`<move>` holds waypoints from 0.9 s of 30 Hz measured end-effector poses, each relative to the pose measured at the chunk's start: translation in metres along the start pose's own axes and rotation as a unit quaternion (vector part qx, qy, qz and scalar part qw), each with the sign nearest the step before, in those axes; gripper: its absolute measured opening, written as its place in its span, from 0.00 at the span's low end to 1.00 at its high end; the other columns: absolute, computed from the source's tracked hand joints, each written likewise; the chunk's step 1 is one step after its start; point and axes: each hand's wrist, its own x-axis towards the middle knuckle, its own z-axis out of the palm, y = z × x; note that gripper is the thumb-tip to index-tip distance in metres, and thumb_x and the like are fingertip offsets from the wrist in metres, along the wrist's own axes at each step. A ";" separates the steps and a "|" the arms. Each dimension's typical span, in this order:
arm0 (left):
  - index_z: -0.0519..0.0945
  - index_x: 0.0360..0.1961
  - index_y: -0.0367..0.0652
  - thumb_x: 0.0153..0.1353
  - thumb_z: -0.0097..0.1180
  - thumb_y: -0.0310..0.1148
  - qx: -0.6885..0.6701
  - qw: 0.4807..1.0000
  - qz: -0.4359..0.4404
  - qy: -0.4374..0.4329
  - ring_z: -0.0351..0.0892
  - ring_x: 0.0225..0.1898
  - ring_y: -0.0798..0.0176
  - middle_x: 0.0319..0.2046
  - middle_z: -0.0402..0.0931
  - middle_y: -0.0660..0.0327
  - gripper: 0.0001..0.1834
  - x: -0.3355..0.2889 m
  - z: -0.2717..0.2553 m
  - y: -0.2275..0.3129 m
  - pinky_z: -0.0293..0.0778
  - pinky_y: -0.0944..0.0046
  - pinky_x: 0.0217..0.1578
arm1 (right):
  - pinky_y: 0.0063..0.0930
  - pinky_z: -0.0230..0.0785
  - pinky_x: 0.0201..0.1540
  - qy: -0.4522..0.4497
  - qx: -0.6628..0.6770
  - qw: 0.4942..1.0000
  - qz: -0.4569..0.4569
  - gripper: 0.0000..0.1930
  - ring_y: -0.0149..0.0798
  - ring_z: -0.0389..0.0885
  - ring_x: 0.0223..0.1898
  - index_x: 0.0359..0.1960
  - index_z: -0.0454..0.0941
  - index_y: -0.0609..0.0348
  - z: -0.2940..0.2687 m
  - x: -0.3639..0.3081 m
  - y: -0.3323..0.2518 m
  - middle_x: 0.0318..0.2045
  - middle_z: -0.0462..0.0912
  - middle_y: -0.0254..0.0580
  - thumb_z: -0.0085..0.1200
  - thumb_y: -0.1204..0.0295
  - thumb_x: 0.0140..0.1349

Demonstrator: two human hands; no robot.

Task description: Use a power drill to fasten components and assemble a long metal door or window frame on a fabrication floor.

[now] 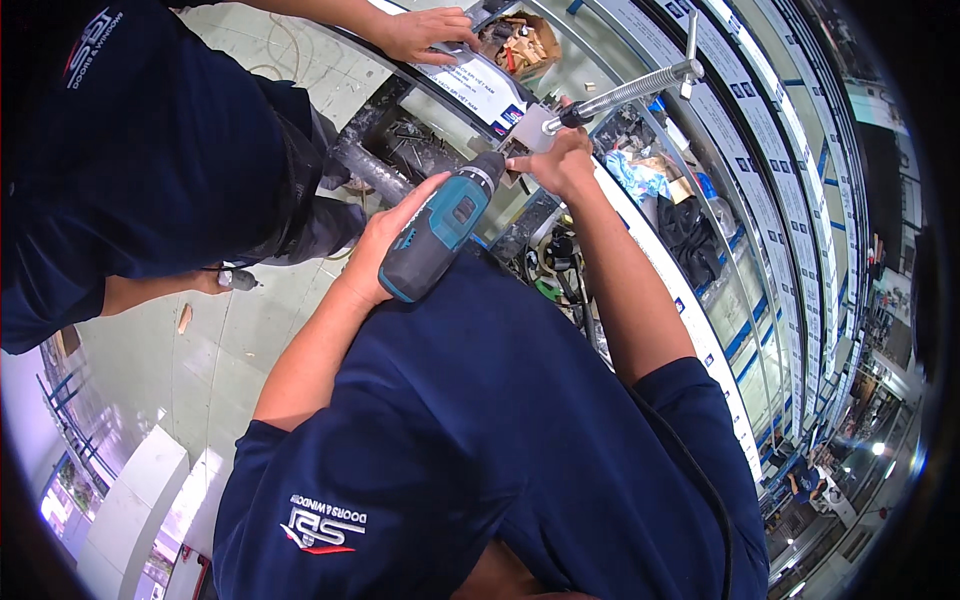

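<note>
The left hand (pixel 385 235) is wrapped around the power drill (pixel 440 235), which sits in front of the wearer's chest; its long axis slants from the blunt rear near the chest outward and to the right, so the dark, ribbed, tapering chuck (pixel 488 167) points away from the body. The drill's casing is smooth teal plastic with dark, rounded panels. Just beyond the drill's tip, the right hand (pixel 562 165) bends about a pale, flat-faced block (pixel 535 130), forefinger stretched toward the chuck; whether it grips the block, I cannot tell. Above the block, to the drill's right, slants a shiny metal clamp (pixel 635 87) with a threaded rod and a crossbar handle. Past the drill's nose, a co-worker's hand (pixel 428 35) lies on a long profile (pixel 475 88) sheathed in white printed film. Farther out, a cardboard box (pixel 548 42) holds rough wood scraps. Well to the drill's right, crumpled black fabric (pixel 690 235) lies near long film-covered bars (pixel 770 150); to its left spreads pale, tiled floor (pixel 215 370).
</note>
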 end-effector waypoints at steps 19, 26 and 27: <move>0.67 0.78 0.52 0.62 0.68 0.33 0.004 1.000 -0.001 0.005 0.85 0.59 0.40 0.58 0.85 0.47 0.42 0.000 0.001 -0.002 0.79 0.55 0.58 | 0.44 0.68 0.73 -0.001 0.024 1.000 0.004 0.67 0.51 0.67 0.76 0.73 0.64 0.73 -0.009 -0.007 -0.004 0.72 0.70 0.56 0.80 0.35 0.40; 0.67 0.78 0.53 0.62 0.67 0.33 0.001 1.000 -0.003 0.002 0.85 0.59 0.40 0.57 0.85 0.46 0.42 0.000 0.001 -0.001 0.80 0.55 0.57 | 0.43 0.67 0.73 -0.004 0.025 1.000 0.000 0.67 0.53 0.67 0.75 0.72 0.65 0.75 -0.002 -0.001 0.001 0.71 0.71 0.58 0.80 0.35 0.40; 0.67 0.78 0.53 0.62 0.67 0.33 0.002 1.000 -0.006 0.003 0.85 0.58 0.39 0.57 0.85 0.46 0.42 0.000 0.001 -0.001 0.80 0.54 0.57 | 0.43 0.68 0.73 -0.005 0.018 1.000 -0.003 0.67 0.53 0.67 0.75 0.72 0.65 0.75 -0.002 -0.001 0.000 0.71 0.71 0.58 0.80 0.34 0.40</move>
